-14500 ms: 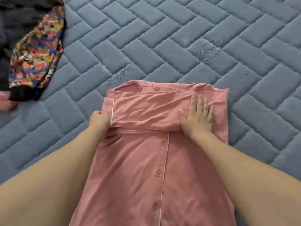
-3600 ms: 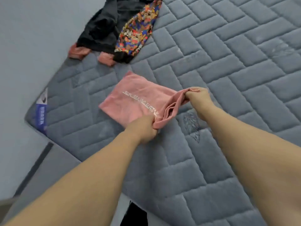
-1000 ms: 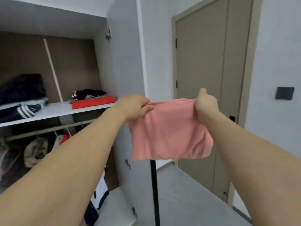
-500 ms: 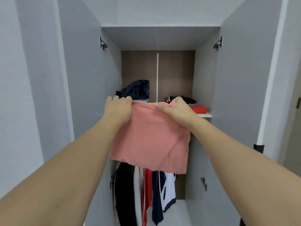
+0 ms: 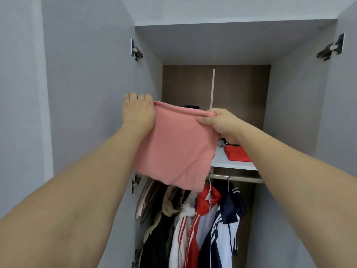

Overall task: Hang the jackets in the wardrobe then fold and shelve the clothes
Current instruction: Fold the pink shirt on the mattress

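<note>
I hold a folded pink garment (image 5: pixel 176 146) up in front of the open wardrobe, its lower part hanging loose. My left hand (image 5: pixel 138 112) grips its top left corner and my right hand (image 5: pixel 219 120) pinches its top right edge. The garment hangs level with the white shelf (image 5: pixel 229 163) and hides the shelf's left half. A folded red garment (image 5: pixel 236 154) lies on the shelf's right side, partly behind my right wrist. Below the shelf, several jackets (image 5: pixel 202 225) hang from the rail (image 5: pixel 235 177).
Both grey wardrobe doors stand open, the left door (image 5: pixel 87 93) close by my left arm and the right door (image 5: pixel 343 113) at the frame's edge. A dark garment (image 5: pixel 191 106) peeks over the pink one at the back of the shelf.
I have stepped closer to the wardrobe. The pink garment has gone up and forward toward the shelf, both hands still holding its top edge.
</note>
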The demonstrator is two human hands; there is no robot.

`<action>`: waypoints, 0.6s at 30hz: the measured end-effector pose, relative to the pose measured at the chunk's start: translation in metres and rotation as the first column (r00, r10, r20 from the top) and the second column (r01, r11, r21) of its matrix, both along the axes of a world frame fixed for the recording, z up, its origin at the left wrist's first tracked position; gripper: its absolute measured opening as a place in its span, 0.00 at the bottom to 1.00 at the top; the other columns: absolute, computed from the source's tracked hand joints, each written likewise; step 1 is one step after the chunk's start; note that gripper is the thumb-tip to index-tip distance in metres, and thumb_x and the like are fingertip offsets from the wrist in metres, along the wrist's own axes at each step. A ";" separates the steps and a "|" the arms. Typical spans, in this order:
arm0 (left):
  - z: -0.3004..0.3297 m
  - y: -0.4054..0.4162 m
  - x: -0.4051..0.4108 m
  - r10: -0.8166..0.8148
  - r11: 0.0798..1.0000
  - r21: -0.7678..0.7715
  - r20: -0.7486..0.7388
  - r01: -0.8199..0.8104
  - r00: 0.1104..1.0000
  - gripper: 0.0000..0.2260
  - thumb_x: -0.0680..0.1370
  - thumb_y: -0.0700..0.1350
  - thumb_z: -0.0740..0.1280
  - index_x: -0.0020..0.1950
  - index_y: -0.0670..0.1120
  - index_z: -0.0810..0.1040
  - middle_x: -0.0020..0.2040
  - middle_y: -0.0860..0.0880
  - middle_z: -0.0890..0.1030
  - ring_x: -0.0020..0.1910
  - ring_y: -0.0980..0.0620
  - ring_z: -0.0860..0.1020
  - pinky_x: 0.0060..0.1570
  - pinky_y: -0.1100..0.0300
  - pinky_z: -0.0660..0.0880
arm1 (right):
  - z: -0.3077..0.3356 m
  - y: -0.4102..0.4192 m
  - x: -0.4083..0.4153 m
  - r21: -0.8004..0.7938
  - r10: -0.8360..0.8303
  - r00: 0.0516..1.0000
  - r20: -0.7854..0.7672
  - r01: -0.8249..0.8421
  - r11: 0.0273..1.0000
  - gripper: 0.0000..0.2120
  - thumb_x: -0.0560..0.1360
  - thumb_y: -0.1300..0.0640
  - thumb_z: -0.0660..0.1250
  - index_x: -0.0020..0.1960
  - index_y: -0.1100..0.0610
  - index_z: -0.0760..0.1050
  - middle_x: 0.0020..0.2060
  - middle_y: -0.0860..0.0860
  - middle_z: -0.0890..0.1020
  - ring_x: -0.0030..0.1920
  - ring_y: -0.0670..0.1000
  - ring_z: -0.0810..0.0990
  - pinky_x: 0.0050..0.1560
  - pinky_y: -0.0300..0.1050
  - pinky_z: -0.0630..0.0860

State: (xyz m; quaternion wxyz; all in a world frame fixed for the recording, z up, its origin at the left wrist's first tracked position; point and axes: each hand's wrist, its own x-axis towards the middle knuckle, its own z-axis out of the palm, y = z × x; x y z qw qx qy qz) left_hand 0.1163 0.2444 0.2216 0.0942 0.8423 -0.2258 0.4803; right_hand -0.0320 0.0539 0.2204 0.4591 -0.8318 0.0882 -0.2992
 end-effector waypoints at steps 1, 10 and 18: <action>0.010 -0.008 0.013 -0.008 0.999 -0.031 0.014 0.008 1.000 0.13 0.78 0.36 0.54 0.59 0.38 0.73 0.60 0.35 0.77 0.63 0.35 0.69 0.72 0.43 0.55 | 0.009 -0.005 0.015 -0.046 -0.046 0.997 0.057 0.049 0.998 0.06 0.75 0.51 0.72 0.42 0.50 0.77 0.38 0.48 0.82 0.39 0.50 0.79 0.37 0.41 0.73; 0.078 -0.070 0.095 0.072 0.988 -0.134 0.004 -0.071 0.997 0.16 0.78 0.36 0.54 0.65 0.36 0.71 0.64 0.34 0.74 0.67 0.34 0.67 0.74 0.41 0.53 | 0.065 -0.050 0.126 -0.064 -0.154 0.930 0.334 0.186 0.980 0.09 0.78 0.52 0.66 0.40 0.50 0.72 0.39 0.48 0.78 0.42 0.51 0.77 0.43 0.44 0.73; 0.072 -0.118 0.158 0.274 0.962 0.026 -0.066 -0.273 0.959 0.18 0.81 0.40 0.53 0.69 0.37 0.71 0.68 0.36 0.72 0.70 0.37 0.65 0.73 0.41 0.55 | 0.049 -0.100 0.213 0.017 -0.105 0.949 0.298 0.105 0.994 0.05 0.79 0.54 0.66 0.45 0.54 0.75 0.45 0.52 0.80 0.49 0.56 0.79 0.51 0.48 0.77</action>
